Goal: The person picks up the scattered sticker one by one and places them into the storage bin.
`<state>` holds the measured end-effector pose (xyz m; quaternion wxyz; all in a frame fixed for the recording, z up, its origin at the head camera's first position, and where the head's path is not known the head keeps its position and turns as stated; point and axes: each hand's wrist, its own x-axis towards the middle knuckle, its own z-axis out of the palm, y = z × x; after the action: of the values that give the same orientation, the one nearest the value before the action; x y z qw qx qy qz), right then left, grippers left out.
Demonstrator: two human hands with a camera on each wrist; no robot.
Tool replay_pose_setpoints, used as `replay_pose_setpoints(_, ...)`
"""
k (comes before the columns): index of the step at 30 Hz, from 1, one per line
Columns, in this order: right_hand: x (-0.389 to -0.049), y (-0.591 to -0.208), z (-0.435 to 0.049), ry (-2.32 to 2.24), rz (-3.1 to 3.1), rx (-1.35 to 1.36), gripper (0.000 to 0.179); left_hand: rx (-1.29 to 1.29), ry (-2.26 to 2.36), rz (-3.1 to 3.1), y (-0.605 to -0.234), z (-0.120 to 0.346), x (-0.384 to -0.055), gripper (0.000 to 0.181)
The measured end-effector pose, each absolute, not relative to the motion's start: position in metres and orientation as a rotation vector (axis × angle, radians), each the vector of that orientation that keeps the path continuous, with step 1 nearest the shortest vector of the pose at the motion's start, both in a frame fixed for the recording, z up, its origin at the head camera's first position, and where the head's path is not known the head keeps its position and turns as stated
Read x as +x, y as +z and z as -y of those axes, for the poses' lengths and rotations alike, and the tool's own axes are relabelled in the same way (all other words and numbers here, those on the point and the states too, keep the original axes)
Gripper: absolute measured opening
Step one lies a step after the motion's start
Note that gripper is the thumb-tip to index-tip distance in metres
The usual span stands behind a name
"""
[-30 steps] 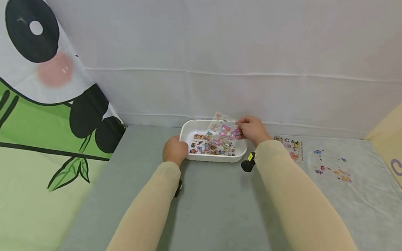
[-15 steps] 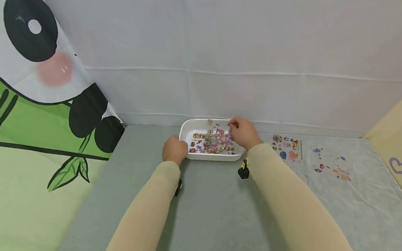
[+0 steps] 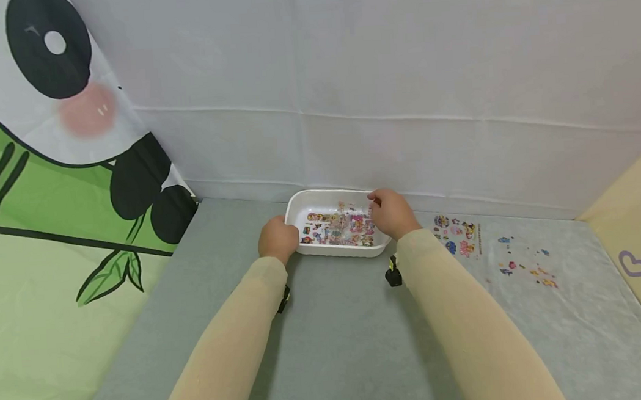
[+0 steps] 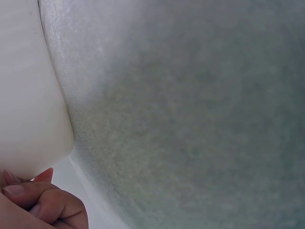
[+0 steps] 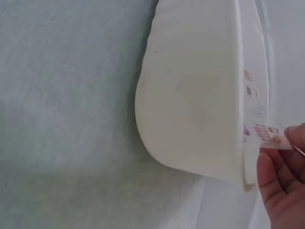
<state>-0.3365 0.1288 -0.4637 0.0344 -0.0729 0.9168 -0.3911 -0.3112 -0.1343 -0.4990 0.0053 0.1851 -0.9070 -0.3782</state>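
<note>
A white plastic tray point(image 3: 346, 253) with raised walls stands on the grey cloth against the back wall. My left hand point(image 3: 278, 239) grips its left end; in the left wrist view the curled fingers point(image 4: 50, 202) sit at the tray's corner. Above the tray's right end, my right hand point(image 3: 393, 212) pinches a clear sticker sheet point(image 3: 358, 223) printed with small colourful figures. The right wrist view shows the edge of that sticker sheet point(image 5: 269, 135) between thumb and fingers, just over the rim. More printed figures point(image 3: 313, 232) show inside the tray, partly overlapped by the held sheet.
To the right on the grey cloth point(image 3: 340, 345) lie a sticker sheet point(image 3: 457, 235) with many figures and another clear sheet point(image 3: 528, 262) with sparse ones. A white cloth wall point(image 3: 391, 98) rises directly behind the tray. Printed panels flank both sides.
The right hand has come left and lowered the sticker sheet from above the tray's back rim into the tray, then shifted slightly back right. The left hand and tray stay nearly still.
</note>
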Motion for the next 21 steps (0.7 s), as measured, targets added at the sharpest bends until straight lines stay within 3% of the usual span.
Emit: replay_pose_setpoints(21,-0.332,-0.465,-0.147,-1.185,-2.919,-0.28,0.034,0.596,-1.18,2.864,-0.492,0.136,-0.308,0.042)
